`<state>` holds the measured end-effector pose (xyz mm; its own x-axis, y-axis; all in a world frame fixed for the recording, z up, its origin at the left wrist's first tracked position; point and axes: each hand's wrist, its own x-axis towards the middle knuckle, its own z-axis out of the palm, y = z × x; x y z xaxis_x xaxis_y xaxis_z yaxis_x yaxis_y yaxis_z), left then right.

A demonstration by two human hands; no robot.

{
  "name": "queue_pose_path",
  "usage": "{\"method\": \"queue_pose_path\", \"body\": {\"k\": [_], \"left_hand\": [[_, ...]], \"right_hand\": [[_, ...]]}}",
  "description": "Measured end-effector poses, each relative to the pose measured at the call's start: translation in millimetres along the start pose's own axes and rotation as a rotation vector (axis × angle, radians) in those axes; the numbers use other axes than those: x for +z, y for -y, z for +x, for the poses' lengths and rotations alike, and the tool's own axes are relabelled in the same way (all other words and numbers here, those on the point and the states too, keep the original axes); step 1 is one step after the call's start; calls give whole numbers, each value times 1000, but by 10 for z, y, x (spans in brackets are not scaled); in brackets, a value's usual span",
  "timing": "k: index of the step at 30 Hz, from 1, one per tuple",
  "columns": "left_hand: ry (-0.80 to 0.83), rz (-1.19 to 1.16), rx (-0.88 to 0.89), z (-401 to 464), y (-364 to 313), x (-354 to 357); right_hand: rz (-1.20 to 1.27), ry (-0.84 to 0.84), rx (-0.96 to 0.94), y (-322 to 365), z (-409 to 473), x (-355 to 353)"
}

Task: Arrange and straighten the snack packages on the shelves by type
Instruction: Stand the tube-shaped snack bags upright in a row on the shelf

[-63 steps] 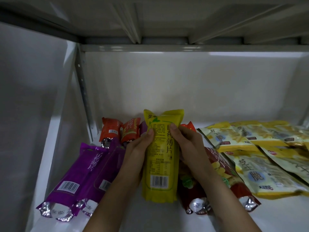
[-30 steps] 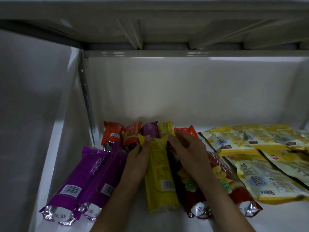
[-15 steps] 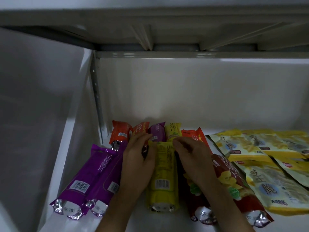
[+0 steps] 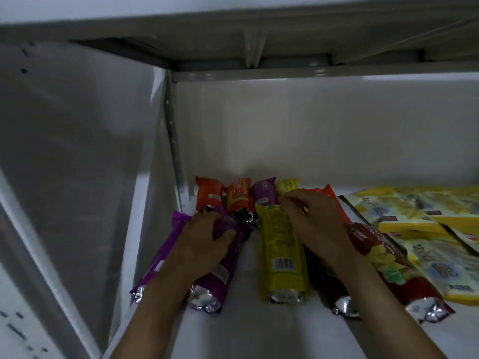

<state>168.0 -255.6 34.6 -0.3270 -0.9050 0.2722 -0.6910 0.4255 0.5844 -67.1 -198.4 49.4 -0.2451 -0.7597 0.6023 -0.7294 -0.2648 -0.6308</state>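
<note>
A yellow chip tube [image 4: 281, 257] lies flat on the white shelf [image 4: 259, 330], pointing to the back. My right hand [image 4: 315, 224] rests on its far end and on the dark red tubes [image 4: 404, 270] to its right, fingers curled. My left hand [image 4: 204, 234] grips the upper part of the purple tubes [image 4: 220, 278] at the left. Behind them stands a back row of short packs: orange [image 4: 208, 194], red-orange [image 4: 239, 195], purple [image 4: 264, 194] and yellow [image 4: 287, 186].
Flat yellow snack bags [image 4: 414, 218] lie overlapped at the right. The shelf's left side wall [image 4: 145, 203] and a perforated upright [image 4: 172, 141] close in the purple tubes. Another shelf board [image 4: 259, 35] hangs low overhead.
The yellow tube was held upright, then laid flat between the purple and red tubes. My left hand has shifted left from the yellow tube onto the purple tubes.
</note>
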Motion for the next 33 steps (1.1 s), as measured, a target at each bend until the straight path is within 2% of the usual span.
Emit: {"method": "queue_pose_path", "body": {"k": [6,11,14,17,20,23,25,29,31,33], "left_hand": [[106,-59,-6,191,124,67],[122,6,-8,238,183,158],[52,-17,1,215,189,216],[-42,-136,0,162,177,213],[-200,-218,27,144,164,130],[-365,-345,103,154,53,7],[-426,-446,149,191,-55,-46],[-392,-701,212,275,-288,-68],[-372,-816,179,345,-330,-26],[-319,-953,76,402,-322,4]], "right_hand": [[-199,32,7,281,-6,387],[-242,38,49,323,7,545],[-226,50,35,309,30,559],[-190,63,26,274,66,530],[-147,25,-7,290,101,512],[-17,-11,11,357,142,525],[190,4,79,440,191,541],[702,29,252,541,279,586],[782,-22,259,471,289,606],[792,-29,249,396,276,598]]}}
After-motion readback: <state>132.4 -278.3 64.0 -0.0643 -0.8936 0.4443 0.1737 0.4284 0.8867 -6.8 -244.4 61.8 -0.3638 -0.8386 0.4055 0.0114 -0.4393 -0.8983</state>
